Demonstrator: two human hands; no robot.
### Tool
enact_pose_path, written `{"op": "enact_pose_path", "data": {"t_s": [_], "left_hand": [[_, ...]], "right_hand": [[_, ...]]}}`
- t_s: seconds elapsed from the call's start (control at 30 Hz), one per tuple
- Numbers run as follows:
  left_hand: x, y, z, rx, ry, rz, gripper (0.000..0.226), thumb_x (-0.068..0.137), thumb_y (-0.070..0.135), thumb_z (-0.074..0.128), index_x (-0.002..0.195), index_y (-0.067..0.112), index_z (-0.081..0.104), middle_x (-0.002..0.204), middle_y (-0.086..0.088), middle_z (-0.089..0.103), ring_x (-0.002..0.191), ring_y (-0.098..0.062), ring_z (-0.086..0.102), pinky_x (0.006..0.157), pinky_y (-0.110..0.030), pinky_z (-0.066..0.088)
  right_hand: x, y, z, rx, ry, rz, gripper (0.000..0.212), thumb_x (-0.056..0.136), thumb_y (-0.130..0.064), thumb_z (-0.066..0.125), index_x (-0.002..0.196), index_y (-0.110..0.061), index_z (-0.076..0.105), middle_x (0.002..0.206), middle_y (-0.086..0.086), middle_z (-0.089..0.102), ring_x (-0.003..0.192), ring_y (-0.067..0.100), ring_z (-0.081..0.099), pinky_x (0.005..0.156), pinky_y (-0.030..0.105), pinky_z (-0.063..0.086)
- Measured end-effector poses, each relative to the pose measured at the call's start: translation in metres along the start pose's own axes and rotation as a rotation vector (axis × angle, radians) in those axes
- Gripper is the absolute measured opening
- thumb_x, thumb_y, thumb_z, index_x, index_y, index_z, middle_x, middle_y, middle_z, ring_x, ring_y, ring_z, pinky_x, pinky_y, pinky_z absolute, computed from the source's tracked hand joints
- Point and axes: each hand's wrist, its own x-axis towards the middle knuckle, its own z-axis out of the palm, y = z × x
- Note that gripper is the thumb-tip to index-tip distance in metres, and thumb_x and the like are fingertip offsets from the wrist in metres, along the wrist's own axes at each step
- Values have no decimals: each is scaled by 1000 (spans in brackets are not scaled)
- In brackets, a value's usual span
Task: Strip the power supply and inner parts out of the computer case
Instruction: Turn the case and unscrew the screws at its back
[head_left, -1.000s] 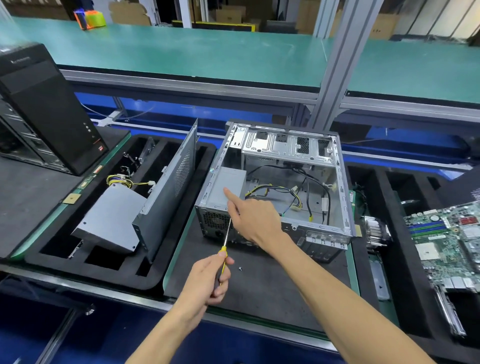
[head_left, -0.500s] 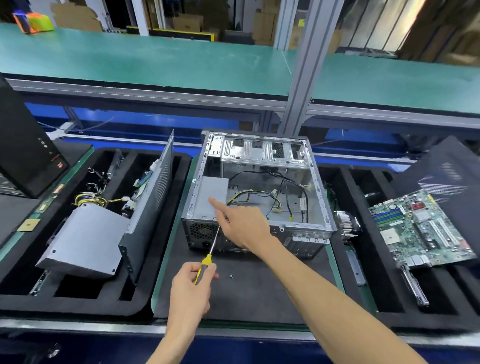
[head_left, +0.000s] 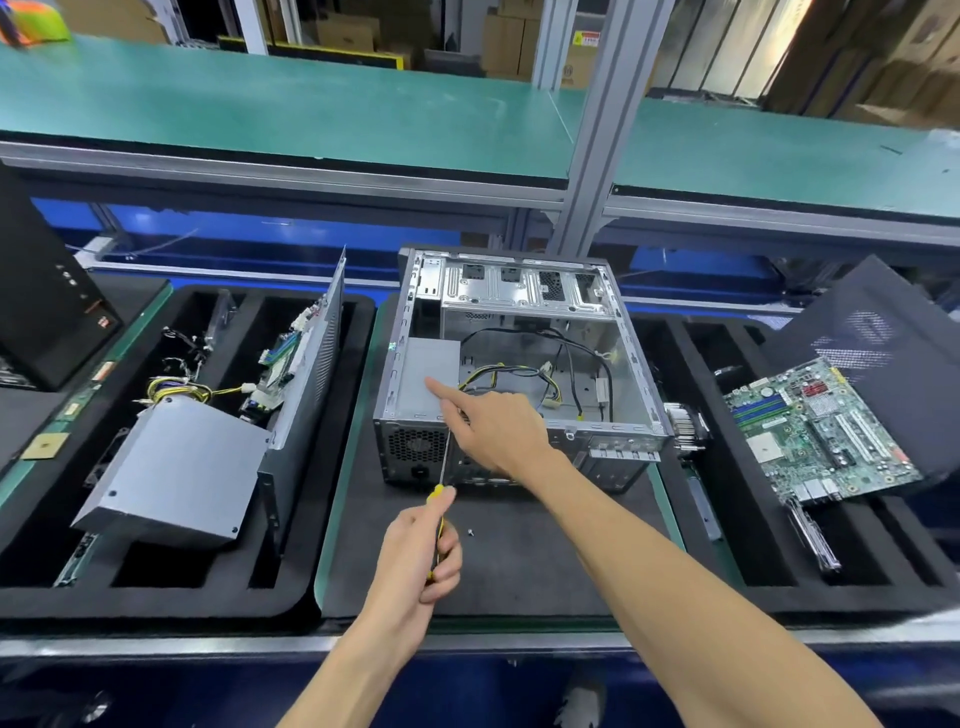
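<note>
Power supply (head_left: 432, 375) under right hand's (head_left: 501, 423) pointing forefinger, other fingers curled; left hand (head_left: 415, 553) gripping screwdriver (head_left: 443, 480).

Green-edged table (head_left: 340, 499) carrying a dark mat (head_left: 519, 561), on which stand the open computer case (head_left: 631, 374) and a loose screw (head_left: 470, 532). Black foam trays flank it: the left tray (head_left: 171, 597) holds a removed power supply (head_left: 176, 478), the right tray (head_left: 769, 582) a motherboard (head_left: 821, 431).

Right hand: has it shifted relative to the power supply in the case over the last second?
No. The right hand keeps its forefinger tip on the top of the power supply inside the computer case, same spot; only the camera moved.
</note>
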Motion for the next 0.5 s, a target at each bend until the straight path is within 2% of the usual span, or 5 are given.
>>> {"op": "enact_pose_path", "data": {"t_s": [0.1,0.17,0.23,0.4,0.5], "left_hand": [[0,-4,1,-17,59,39,24,98,21,62,90,12,42,63,0,45,44,-11,26,33,-19,17],[0,-7,1,-8,87,58,20,99,22,62,94,6,51,67,-3,56,46,-11,31,34,-20,19],[-1,-10,2,0,89,58,30,101,28,60,101,-2,60,72,-5,62,47,-11,34,36,-21,20],[-2,-6,2,-308,-61,-108,46,105,39,47,115,-3,64,61,-1,45,43,-8,29,30,-19,19],[3,-5,-3,-227,-67,-81,41,103,42,51,95,1,56,60,1,35,42,-10,24,30,-19,17]], "right_hand": [[0,1,-2,37,-26,-13,47,107,-45,22,153,-45,32,48,-6,43,44,13,45,47,32,37],[0,2,-3,50,-50,-18,47,108,-46,20,154,-46,30,50,-6,46,49,16,49,52,34,42],[1,2,-3,50,-72,-24,47,108,-46,19,154,-47,29,53,-5,49,55,20,55,56,36,45],[0,3,-5,48,-97,-51,49,107,-43,21,155,-45,26,52,-5,48,54,20,55,56,35,46],[0,3,-5,52,-107,-46,49,107,-40,20,156,-45,26,53,-5,48,52,19,52,56,35,44]]}}
